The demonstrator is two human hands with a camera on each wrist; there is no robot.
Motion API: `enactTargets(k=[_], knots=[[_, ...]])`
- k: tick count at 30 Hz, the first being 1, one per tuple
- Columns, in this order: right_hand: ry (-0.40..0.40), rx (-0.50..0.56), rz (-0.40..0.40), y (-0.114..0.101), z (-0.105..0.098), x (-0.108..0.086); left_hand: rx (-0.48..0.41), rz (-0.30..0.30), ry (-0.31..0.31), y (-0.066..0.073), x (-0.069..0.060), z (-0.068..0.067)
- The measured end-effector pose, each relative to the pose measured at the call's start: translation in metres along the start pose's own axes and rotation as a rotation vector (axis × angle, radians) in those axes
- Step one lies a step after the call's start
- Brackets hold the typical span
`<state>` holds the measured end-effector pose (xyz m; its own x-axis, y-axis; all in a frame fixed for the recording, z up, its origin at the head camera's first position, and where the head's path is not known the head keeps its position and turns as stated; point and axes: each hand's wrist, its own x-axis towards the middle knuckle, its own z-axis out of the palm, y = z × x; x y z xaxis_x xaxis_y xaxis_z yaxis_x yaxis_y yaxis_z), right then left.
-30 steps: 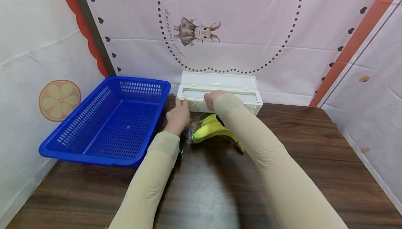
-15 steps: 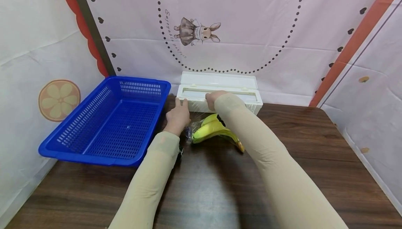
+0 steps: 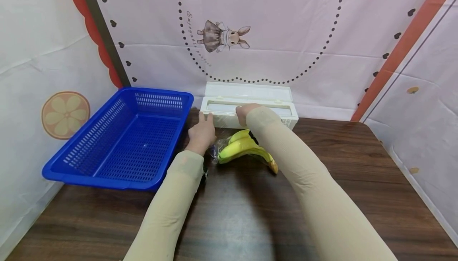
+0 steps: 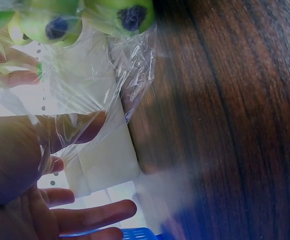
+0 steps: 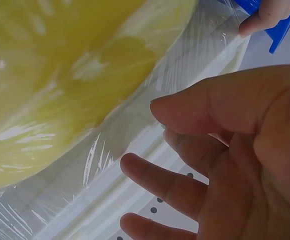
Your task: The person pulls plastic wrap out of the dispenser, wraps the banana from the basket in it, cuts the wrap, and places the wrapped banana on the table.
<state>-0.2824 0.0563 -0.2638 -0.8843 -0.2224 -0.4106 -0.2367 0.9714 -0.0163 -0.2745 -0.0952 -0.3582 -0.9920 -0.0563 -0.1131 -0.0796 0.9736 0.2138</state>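
Observation:
A white cling film box [image 3: 291,122] lies lengthwise before the back wall, its lid [image 3: 248,90] raised. Clear cling film [image 4: 132,70] runs from the box over a bunch of bananas [image 3: 237,149] lying in front. At the box's left end my left hand [image 3: 201,133] rests on the front edge; its thumb [image 4: 87,127] touches the film and the other fingers are spread. My right hand [image 3: 245,113] is over the middle of that edge. Thumb and forefinger pinch a small green slide cutter [image 4: 40,72], mostly hidden, while the other fingers are extended.
A blue perforated basket [image 3: 157,187] stands on the left, close to my left forearm. The dark wooden table [image 3: 350,181] extends to the right and front. Printed cloth walls [image 3: 304,22] enclose the back and both sides.
My right hand has slid slightly to the right along the box's front edge. My left hand stays at the left end, and the bananas have not moved.

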Motion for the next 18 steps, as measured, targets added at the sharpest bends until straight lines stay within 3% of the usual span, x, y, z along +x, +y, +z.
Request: enactTargets(k=[6, 18], knots=[[-0.019, 0.08, 0.038, 0.0019, -0.0003, -0.002, -0.006, 0.003, -0.004, -0.0005, -0.0005, -0.0004], [-0.035, 0.082, 0.037, 0.0052, -0.002, -0.0066, -0.009, 0.003, -0.012, -0.0004, -0.001, -0.0019]])
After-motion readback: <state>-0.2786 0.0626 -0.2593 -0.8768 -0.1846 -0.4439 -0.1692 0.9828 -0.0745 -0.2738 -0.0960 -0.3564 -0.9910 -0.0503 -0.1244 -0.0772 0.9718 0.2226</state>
